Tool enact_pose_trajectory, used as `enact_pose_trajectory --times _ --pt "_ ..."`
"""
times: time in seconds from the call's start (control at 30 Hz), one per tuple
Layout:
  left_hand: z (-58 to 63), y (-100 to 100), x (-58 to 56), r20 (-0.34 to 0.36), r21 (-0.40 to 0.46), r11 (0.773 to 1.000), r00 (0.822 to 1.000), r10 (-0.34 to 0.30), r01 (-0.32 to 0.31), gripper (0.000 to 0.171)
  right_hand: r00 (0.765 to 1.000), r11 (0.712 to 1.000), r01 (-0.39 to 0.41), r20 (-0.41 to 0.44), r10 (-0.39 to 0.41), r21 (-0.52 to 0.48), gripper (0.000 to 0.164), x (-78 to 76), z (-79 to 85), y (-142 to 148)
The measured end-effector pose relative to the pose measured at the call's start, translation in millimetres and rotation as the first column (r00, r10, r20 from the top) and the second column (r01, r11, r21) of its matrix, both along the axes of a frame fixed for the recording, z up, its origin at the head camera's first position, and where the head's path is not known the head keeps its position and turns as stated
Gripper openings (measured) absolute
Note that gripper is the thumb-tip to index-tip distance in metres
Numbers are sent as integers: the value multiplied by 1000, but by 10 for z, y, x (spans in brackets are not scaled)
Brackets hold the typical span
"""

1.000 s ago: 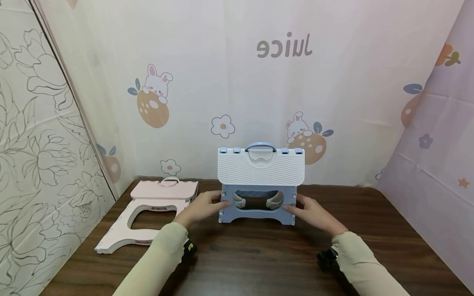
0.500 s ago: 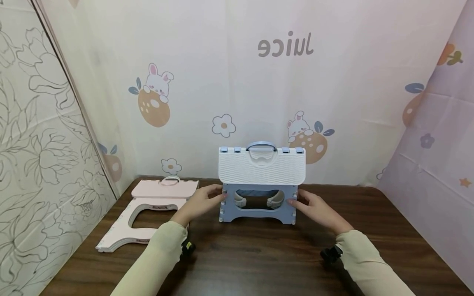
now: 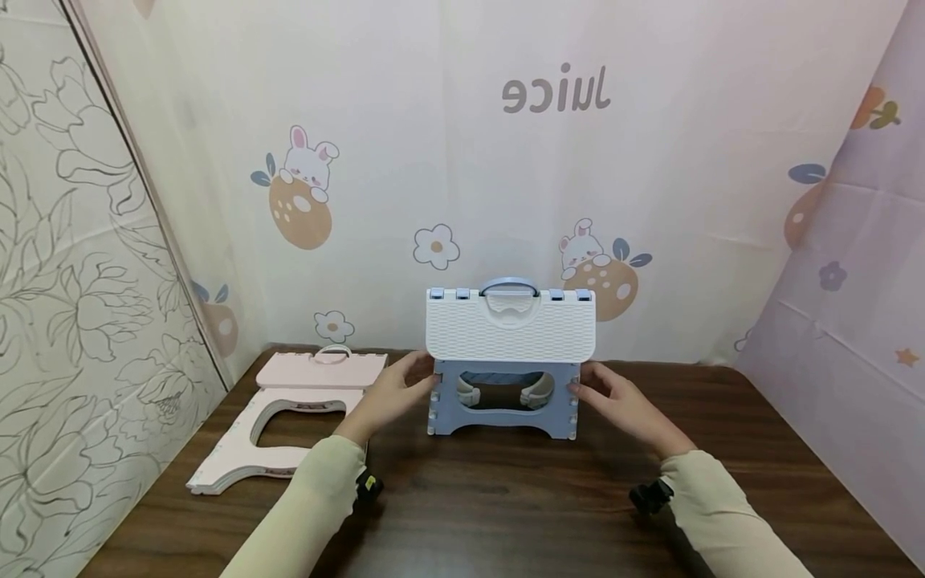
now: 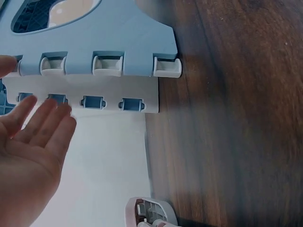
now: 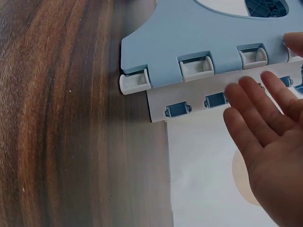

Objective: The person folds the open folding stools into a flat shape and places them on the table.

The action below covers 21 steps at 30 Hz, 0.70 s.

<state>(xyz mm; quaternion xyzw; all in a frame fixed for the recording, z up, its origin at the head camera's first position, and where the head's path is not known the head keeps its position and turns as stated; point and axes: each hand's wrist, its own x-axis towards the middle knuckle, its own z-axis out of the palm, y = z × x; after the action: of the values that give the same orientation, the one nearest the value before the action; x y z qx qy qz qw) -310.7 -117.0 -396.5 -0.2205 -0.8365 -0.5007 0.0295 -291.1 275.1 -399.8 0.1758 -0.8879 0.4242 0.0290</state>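
Note:
A blue and white folding step stool stands upright at the back of the table. Its white textured top panel hangs over the upper part of the blue leg panel, with a blue carry handle on top. My left hand is at the stool's left side, thumb tip at the hinged edge and the other fingers straight. My right hand mirrors it at the right edge, as the right wrist view shows: thumb at the blue edge, fingers extended beside the white hinge pieces.
A pink folding stool lies folded flat on the dark wooden table, left of the blue one and beside my left forearm. A printed curtain hangs close behind the table, with more fabric at both sides.
Both thumbs have drawn back from the front of the blue panel to its side edges, and the hands have shifted slightly outward and up. The stool stays in place.

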Motion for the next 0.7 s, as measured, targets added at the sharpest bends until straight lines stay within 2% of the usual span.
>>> enact_pose_trajectory --times 0.13,0.47,0.7 --pt "-30 11 -9 -53 42 998 997 -49 51 56 1000 1000 13 -7 -13 -22 52 12 8 -6" --pt "-72 127 8 -100 24 1000 995 -18 20 61 997 996 -25 -73 18 -90 57 -39 -24 -128" --pt "-85 219 -12 -98 53 998 995 -8 13 64 997 987 -53 -62 44 -153 63 -91 -37 -213"
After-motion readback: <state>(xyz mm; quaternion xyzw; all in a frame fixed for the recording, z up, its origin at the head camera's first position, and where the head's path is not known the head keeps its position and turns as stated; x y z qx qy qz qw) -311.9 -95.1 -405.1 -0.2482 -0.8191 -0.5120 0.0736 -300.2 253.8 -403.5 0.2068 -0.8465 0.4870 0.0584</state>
